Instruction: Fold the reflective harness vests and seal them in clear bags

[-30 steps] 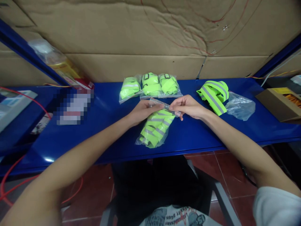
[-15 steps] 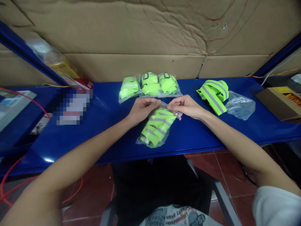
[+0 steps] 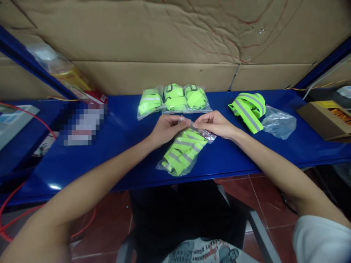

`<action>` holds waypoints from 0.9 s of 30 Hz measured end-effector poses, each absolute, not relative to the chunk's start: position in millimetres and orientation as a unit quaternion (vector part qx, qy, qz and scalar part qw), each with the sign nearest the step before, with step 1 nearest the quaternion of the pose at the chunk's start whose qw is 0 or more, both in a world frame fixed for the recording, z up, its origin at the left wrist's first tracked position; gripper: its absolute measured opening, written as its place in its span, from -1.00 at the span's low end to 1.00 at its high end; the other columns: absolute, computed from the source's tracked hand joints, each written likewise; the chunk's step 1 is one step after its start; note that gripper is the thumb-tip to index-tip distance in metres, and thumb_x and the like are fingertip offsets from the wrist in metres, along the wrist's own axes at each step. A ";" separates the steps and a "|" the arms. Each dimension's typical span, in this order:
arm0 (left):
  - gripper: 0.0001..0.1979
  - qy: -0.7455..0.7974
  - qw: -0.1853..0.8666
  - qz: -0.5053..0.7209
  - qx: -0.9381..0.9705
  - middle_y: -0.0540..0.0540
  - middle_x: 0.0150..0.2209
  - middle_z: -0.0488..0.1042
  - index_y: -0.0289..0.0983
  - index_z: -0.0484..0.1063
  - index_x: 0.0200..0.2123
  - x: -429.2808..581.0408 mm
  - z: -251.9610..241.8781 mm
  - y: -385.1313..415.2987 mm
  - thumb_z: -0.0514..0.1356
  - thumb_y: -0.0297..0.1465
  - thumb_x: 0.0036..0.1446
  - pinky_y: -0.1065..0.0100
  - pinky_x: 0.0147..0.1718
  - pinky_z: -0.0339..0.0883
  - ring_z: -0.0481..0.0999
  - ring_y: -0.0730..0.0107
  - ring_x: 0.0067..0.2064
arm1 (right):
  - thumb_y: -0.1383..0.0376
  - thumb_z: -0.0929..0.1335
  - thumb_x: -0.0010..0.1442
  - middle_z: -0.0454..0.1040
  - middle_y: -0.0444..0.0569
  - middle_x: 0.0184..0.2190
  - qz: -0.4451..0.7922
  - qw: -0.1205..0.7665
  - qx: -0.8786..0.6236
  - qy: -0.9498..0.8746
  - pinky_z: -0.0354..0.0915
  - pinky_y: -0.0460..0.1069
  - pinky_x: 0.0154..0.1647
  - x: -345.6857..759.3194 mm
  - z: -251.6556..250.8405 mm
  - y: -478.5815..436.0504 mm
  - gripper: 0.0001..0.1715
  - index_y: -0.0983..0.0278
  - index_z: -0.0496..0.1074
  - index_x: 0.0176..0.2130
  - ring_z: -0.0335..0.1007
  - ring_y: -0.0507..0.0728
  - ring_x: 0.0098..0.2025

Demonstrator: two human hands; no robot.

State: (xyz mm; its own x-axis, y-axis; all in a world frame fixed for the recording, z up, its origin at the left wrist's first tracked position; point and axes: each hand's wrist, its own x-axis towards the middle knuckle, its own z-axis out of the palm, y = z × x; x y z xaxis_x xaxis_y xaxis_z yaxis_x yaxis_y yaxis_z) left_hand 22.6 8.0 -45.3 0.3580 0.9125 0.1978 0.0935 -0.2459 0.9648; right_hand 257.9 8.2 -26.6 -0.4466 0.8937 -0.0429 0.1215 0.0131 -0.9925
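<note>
Both hands pinch the top edge of a clear plastic bag [image 3: 159, 165]. Inside it lies a folded neon-yellow strap [image 3: 183, 148] with grey reflective stripes. My left hand [image 3: 167, 128] has its thumb and fingers closed on the left part of the bag's mouth. My right hand [image 3: 215, 124] grips the same edge further right, its fingertips almost touching the left thumb. Just behind the hands stand several filled bags [image 3: 174, 98] of the same neon material in a row. To the right, a loose neon strap [image 3: 248, 109] lies beside an empty-looking clear bag [image 3: 279, 122].
A blue table [image 3: 109, 164] bears everything, with a cardboard wall [image 3: 150, 36] behind. At the left are a bottle of yellow liquid [image 3: 67, 75] and a pixelated item [image 3: 85, 124]. An open cardboard box [image 3: 323, 118] stands at the right; a red cable [image 3: 30, 115] hangs left.
My hands have come closer together along the bag's mouth, the right one sliding slightly left. More of the bag's right corner now shows below the right hand.
</note>
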 end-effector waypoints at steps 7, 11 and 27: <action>-0.61 0.388 0.528 0.425 0.625 -0.08 -0.35 0.68 -0.23 0.73 -0.31 26.0 -51.3 9.2 0.53 -0.01 0.08 0.41 -0.43 0.32 0.51 0.45 -0.43 | 0.11 0.71 -0.06 0.55 -0.15 -0.55 0.577 0.336 -0.391 -0.634 0.24 -0.09 -0.51 257.4 -24.7 7.8 -0.59 0.31 0.64 -0.37 0.34 -0.03 -0.54; -0.60 0.387 0.528 0.450 0.607 -0.12 -0.35 0.71 -0.24 0.72 -0.35 24.7 -51.7 11.6 0.55 -0.01 0.05 0.41 -0.41 0.40 0.58 0.41 -0.39 | 0.08 0.70 -0.04 0.56 -0.14 -0.54 0.567 0.359 -0.394 -0.628 0.24 -0.09 -0.51 254.6 -26.6 7.2 -0.58 0.31 0.65 -0.35 0.33 -0.04 -0.55; -0.50 0.376 0.496 0.417 0.662 -0.15 -0.36 0.72 -0.27 0.74 -0.35 21.8 -47.9 8.7 0.45 0.09 0.16 0.40 -0.43 0.51 0.61 0.40 -0.43 | -0.05 0.63 0.12 0.33 -0.27 -0.63 0.533 0.338 -0.364 -0.685 -0.03 -0.07 -0.53 251.8 -26.9 2.3 -0.53 0.25 0.55 -0.32 0.08 -0.05 -0.57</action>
State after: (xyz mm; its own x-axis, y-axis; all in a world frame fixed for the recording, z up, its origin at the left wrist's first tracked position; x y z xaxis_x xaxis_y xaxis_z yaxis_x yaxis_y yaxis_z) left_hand 21.8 8.7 -47.9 0.3682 0.9123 0.1790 0.0842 -0.2244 0.9708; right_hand 251.8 2.3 -26.9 -0.5064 0.8590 0.0757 0.1385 0.1676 -0.9761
